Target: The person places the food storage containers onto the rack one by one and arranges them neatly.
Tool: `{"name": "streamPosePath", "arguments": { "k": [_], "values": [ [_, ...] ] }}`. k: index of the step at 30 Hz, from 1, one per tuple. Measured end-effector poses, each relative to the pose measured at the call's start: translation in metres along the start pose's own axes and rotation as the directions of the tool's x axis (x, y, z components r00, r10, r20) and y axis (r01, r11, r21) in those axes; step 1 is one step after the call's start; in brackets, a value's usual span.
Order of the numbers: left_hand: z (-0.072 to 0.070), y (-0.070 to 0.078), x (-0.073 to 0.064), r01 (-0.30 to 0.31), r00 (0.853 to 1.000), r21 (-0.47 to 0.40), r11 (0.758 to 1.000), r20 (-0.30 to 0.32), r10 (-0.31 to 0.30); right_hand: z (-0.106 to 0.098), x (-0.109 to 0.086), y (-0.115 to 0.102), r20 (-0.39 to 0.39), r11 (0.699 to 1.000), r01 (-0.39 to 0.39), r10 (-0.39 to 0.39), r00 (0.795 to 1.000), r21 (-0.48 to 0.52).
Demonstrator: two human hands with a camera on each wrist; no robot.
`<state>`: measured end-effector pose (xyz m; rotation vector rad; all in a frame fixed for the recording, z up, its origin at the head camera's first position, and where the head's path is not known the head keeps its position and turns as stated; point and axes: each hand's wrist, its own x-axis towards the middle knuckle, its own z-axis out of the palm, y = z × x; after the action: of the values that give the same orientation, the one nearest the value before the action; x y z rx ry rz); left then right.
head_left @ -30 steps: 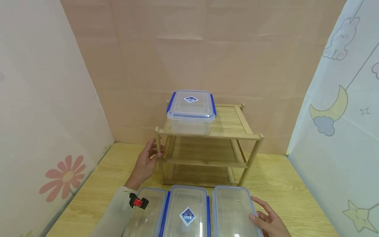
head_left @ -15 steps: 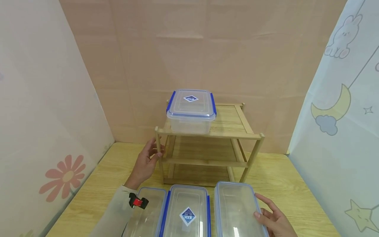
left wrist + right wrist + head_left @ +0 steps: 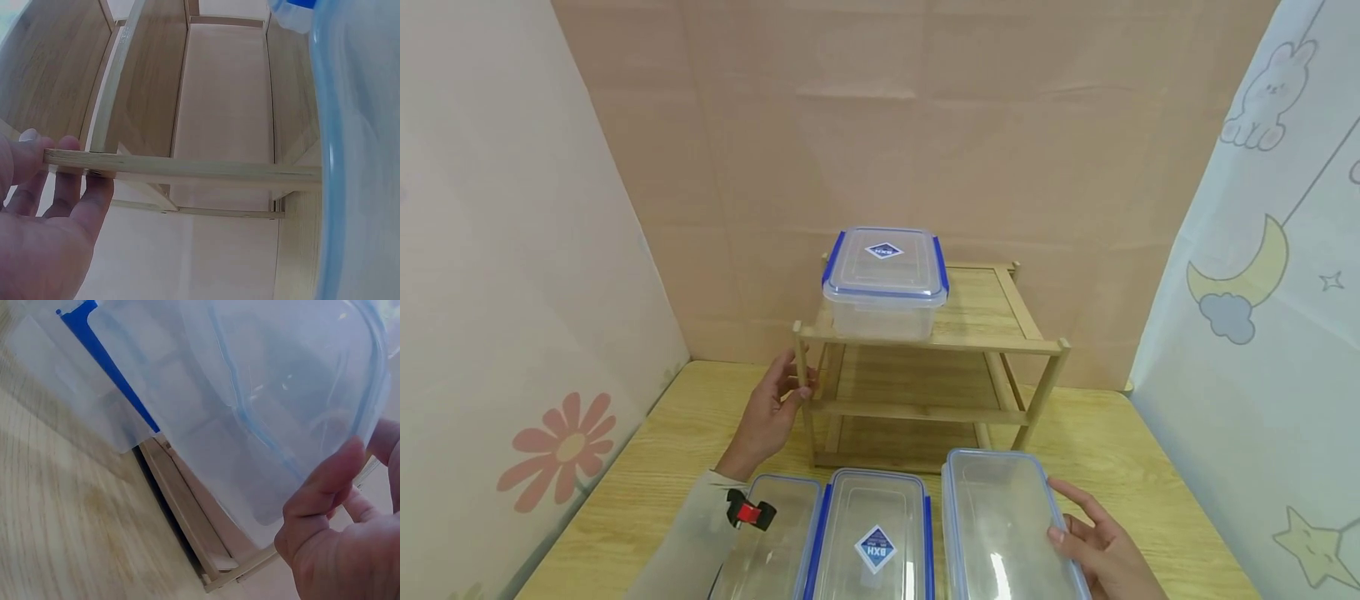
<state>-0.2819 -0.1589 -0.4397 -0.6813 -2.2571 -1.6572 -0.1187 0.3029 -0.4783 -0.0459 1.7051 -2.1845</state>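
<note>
My left hand [image 3: 767, 417] grips the front left post of a wooden shelf rack [image 3: 921, 412], thumb in front and fingers behind; the left wrist view shows the hand [image 3: 56, 206] round the post [image 3: 187, 167]. At the lower right, my right hand [image 3: 1105, 546] pinches the right edge of a clear plastic storage container [image 3: 1003, 517] with a blue-rimmed lid. In the right wrist view this container [image 3: 281, 381] is raised off the table, between the thumb and fingers of the right hand [image 3: 350, 550]. Its near end is cut off in the head view.
A similar lidded container [image 3: 887, 279] with blue clips stands on the rack's top shelf, at the left. Two more containers lie before the rack: the middle one [image 3: 872, 500] and the left one [image 3: 778, 525], partly behind my left sleeve [image 3: 692, 542]. Printed cloth walls enclose the table [image 3: 1120, 450].
The right container has risen and shifted slightly right and towards the rack, with my right hand holding it. My left hand stays on the post.
</note>
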Motion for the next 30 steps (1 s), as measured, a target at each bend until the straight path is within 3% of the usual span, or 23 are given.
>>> {"name": "streamPosePath", "arguments": {
  "k": [6, 11, 20, 30],
  "values": [
    [0.001, 0.000, 0.001, 0.003, 1.000, 0.004, 1.000, -0.002, -0.003, 0.002, -0.002, -0.007, 0.076, 0.999, 0.038, -0.040, 0.996, 0.025],
    [0.001, 0.001, -0.001, 0.025, 1.000, 0.026, 0.999, -0.008, -0.025, 0.007, -0.006, -0.015, 0.063, 0.998, 0.052, -0.054, 0.997, 0.031],
    [0.002, -0.002, 0.001, -0.006, 1.000, -0.020, 1.000, 0.006, 0.006, 0.012, -0.015, -0.037, 0.060, 0.995, 0.091, -0.093, 0.994, 0.035],
    [0.002, -0.002, -0.002, 0.002, 1.000, 0.007, 1.000, 0.000, -0.002, 0.016, -0.014, -0.054, 0.205, 0.958, 0.202, -0.243, 0.948, 0.203]
  ]
}}
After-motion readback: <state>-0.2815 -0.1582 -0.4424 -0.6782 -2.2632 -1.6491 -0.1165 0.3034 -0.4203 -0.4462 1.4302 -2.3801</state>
